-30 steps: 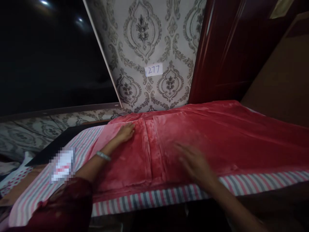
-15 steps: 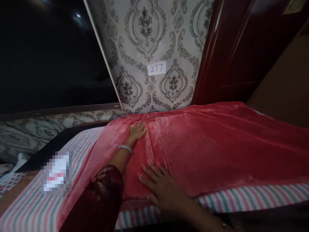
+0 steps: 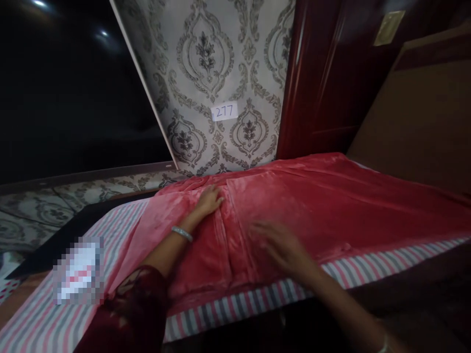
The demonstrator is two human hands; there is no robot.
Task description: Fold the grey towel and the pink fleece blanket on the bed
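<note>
Smoothing step in hand: your left hand (image 3: 209, 200) lies flat, fingers spread, on the red velvet blanket (image 3: 312, 206) near the striped mattress's (image 3: 235, 304) far edge, your blurred right hand (image 3: 281, 245) open, empty above its near edge; next, press the central fold flat.

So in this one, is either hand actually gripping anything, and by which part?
Nothing is gripped. The left hand lies flat on the plush red velvet blanket near its far edge; the blurred right hand is open over its near part.
</note>
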